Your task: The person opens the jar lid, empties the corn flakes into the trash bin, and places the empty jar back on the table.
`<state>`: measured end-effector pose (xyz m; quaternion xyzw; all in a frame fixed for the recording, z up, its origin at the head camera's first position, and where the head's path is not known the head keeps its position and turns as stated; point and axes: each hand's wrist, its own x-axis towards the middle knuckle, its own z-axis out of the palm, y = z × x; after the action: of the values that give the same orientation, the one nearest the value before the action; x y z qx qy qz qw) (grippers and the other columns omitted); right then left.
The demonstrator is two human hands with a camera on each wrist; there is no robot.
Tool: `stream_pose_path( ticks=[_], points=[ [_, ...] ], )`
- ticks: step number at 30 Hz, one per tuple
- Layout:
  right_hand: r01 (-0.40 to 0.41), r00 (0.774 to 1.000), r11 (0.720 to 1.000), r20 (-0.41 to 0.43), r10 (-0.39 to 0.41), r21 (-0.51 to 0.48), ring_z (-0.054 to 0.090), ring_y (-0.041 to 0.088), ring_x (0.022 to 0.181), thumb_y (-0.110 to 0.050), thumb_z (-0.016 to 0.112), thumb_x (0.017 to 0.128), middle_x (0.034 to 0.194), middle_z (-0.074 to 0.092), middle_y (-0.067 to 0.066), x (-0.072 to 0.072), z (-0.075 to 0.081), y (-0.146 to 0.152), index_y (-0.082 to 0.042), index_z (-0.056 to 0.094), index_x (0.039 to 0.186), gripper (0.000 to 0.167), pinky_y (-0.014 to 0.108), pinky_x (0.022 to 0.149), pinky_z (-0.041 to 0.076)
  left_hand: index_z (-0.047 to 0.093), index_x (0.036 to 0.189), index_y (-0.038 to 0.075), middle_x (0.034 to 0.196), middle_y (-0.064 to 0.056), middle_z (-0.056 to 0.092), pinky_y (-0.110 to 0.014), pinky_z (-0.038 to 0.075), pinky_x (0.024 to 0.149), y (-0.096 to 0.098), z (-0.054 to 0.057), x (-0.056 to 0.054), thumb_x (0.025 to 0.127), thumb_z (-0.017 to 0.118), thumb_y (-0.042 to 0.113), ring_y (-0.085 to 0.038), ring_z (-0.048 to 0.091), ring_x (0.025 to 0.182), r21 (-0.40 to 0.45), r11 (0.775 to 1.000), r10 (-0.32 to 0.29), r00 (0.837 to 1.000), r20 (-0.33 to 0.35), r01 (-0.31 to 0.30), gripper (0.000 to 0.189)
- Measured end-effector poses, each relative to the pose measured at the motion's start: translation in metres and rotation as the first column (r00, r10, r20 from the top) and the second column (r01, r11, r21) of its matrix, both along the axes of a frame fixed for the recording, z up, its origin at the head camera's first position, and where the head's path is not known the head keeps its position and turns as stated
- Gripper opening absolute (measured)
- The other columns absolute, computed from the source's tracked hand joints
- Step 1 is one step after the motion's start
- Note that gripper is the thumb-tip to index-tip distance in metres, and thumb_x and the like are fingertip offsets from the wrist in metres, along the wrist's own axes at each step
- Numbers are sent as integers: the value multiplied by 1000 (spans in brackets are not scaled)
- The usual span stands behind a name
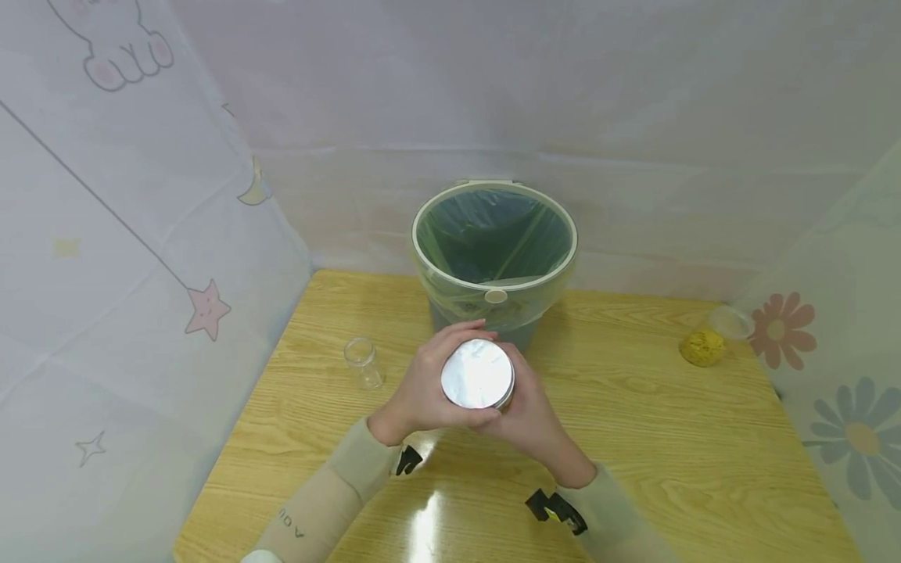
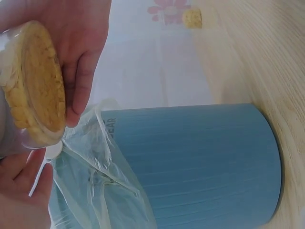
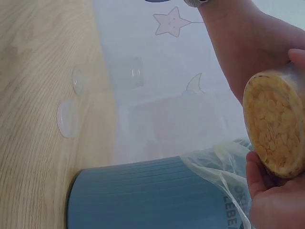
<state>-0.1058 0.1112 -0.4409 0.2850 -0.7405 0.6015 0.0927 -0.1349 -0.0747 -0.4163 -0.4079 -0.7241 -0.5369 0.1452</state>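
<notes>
Both hands hold a clear jar with a shiny silver top (image 1: 478, 374) in front of the bin. My left hand (image 1: 431, 383) wraps its left side, fingers over the far side and thumb along the near side. My right hand (image 1: 528, 407) grips it from the right. Seen from below in the wrist views, the jar's base (image 2: 44, 83) shows yellow-orange flaky pieces packed inside. In the right wrist view the jar (image 3: 274, 125) is tilted, with right-hand fingers (image 3: 256, 179) at its edge. A blue bin (image 1: 493, 234) with a pale rim and translucent liner stands just beyond.
A clear jar (image 1: 364, 363) stands on the wooden table (image 1: 647, 438) at the left. In the right wrist view a clear round disc (image 3: 67, 118) lies near it. At the back right is another clear container with yellow contents (image 1: 702, 346). Patterned cloth walls (image 1: 633, 102) enclose the table.
</notes>
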Motion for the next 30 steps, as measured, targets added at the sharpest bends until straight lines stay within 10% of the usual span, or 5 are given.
stream_pose_path(
  ticks=[30],
  points=[
    [240, 966, 970, -89, -241, -25, 55, 33, 121, 5, 92, 60, 128, 57, 16, -1, -12, -16, 2, 50, 134, 85, 59, 101, 42, 63, 126, 5, 128, -9, 66, -42, 51, 98, 5, 1, -3, 65, 92, 45, -30, 53, 133, -97, 978, 177, 980, -92, -186, 80]
  ],
)
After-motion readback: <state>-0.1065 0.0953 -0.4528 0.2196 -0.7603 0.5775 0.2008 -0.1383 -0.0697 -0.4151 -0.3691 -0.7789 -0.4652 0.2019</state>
